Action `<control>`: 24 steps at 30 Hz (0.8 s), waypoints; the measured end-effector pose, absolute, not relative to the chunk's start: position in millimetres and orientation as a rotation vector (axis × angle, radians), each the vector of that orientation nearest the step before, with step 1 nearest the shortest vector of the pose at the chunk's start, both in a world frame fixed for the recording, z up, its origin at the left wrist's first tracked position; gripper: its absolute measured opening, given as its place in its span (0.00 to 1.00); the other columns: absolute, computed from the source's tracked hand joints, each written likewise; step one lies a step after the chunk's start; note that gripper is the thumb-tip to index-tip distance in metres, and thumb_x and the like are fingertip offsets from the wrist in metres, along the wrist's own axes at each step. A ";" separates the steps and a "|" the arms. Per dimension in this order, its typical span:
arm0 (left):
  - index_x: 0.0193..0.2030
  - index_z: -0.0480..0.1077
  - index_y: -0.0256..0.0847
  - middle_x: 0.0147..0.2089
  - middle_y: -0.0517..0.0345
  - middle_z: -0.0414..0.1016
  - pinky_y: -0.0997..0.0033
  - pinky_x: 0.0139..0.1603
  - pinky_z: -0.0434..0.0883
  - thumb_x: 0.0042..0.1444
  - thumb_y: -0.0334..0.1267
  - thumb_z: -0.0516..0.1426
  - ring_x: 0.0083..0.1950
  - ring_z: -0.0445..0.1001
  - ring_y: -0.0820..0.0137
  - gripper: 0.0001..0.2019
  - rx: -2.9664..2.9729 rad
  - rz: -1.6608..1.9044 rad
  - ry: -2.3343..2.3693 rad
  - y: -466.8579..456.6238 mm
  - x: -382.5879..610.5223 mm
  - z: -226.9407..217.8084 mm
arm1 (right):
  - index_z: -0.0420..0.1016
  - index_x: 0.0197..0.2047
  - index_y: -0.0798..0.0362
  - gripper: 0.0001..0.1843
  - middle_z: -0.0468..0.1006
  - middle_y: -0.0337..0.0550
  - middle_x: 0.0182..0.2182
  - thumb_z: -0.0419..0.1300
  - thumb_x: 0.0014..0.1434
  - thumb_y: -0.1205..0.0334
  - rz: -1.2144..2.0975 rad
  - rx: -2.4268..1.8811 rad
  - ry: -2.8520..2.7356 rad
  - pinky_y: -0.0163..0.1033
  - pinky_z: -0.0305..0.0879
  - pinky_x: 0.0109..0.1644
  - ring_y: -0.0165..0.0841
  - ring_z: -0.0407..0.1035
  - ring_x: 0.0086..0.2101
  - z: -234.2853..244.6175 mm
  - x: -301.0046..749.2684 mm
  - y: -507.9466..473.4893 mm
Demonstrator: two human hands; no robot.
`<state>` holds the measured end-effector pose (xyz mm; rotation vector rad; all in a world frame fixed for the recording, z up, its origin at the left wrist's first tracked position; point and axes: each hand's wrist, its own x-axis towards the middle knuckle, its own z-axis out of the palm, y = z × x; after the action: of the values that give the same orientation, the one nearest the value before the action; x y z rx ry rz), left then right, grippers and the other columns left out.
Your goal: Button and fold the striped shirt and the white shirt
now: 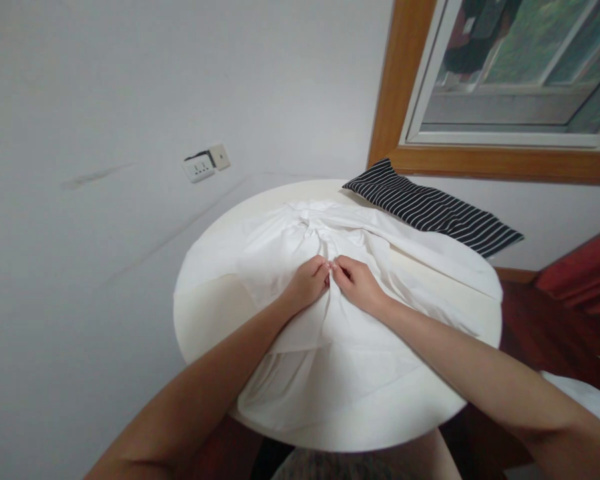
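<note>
A white shirt lies spread over a round cream table, its collar end towards the wall and its sleeves out to both sides. My left hand and my right hand meet at the middle of its front. Each is closed in a pinch on the fabric, fingertips almost touching. Folds run out from this pinched spot. Whether a button sits between the fingers is hidden. The shirt's lower end hangs near the table edge closest to me.
A black cloth piece with white stripes lies at the table's far right edge, partly overhanging it. Behind stands a white wall with a socket. A wood-framed window is at upper right, and red fabric hangs at the right.
</note>
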<state>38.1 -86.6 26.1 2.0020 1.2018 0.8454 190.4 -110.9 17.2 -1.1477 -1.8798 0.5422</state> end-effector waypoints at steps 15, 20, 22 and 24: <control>0.32 0.60 0.43 0.29 0.62 0.66 0.70 0.38 0.63 0.63 0.41 0.46 0.34 0.66 0.70 0.10 2.201 0.810 1.127 -85.8 34.1 33.4 | 0.59 0.22 0.50 0.17 0.54 0.29 0.15 0.57 0.55 0.50 1.394 -0.986 -1.210 0.33 0.39 0.20 0.24 0.45 0.17 10.6 188.1 -99.1; 0.31 0.63 0.42 0.25 0.65 0.64 0.72 0.33 0.61 0.62 0.41 0.48 0.29 0.63 0.71 0.10 2.228 0.736 1.177 -88.5 30.9 41.1 | 0.60 0.21 0.51 0.19 0.57 0.29 0.14 0.58 0.54 0.47 1.438 -1.002 -1.290 0.33 0.39 0.19 0.24 0.46 0.15 13.0 191.4 -95.9; 0.30 0.64 0.42 0.24 0.64 0.64 0.72 0.33 0.60 0.62 0.42 0.48 0.29 0.63 0.71 0.12 2.253 0.706 1.200 -85.4 27.2 42.4 | 0.61 0.21 0.51 0.22 0.59 0.30 0.13 0.57 0.55 0.44 1.412 -1.023 -1.380 0.33 0.42 0.19 0.24 0.48 0.15 15.3 194.2 -95.7; 0.29 0.66 0.41 0.26 0.62 0.67 0.71 0.35 0.63 0.61 0.42 0.48 0.30 0.65 0.70 0.13 2.286 0.752 1.217 -77.7 21.0 41.5 | 0.64 0.22 0.52 0.23 0.63 0.32 0.15 0.55 0.58 0.43 1.319 -1.042 -1.469 0.33 0.48 0.21 0.25 0.53 0.16 19.7 199.8 -94.9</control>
<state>21.0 -77.7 41.5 2.2861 1.2172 0.7523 199.8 -94.9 19.7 -1.0424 -1.4694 1.3186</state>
